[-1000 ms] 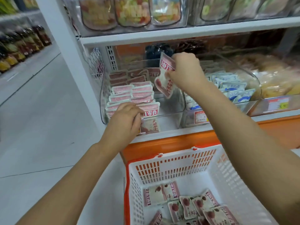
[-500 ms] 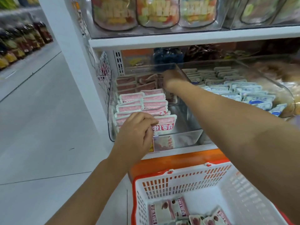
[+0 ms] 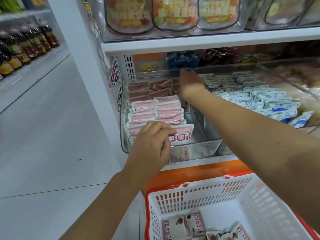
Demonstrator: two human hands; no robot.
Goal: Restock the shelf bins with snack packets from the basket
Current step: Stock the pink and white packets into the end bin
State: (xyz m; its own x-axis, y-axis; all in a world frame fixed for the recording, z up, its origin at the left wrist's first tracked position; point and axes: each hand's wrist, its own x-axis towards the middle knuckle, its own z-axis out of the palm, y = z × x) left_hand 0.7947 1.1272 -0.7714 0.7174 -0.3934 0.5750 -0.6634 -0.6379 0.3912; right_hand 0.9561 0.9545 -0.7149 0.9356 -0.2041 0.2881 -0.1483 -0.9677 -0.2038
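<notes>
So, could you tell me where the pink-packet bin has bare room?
The clear bin's front right is bare, between the pink packets and its right wall. Its left half, by the left hand, is packed; the blue packets alongside are crowded.

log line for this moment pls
left hand: grips front pink packet | right hand: deep at back of clear bin, grip unclear | basket: holds packets

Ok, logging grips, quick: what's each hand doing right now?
Left hand: pinching the front pink packet.
Right hand: fingers hidden, cannot tell.
</notes>
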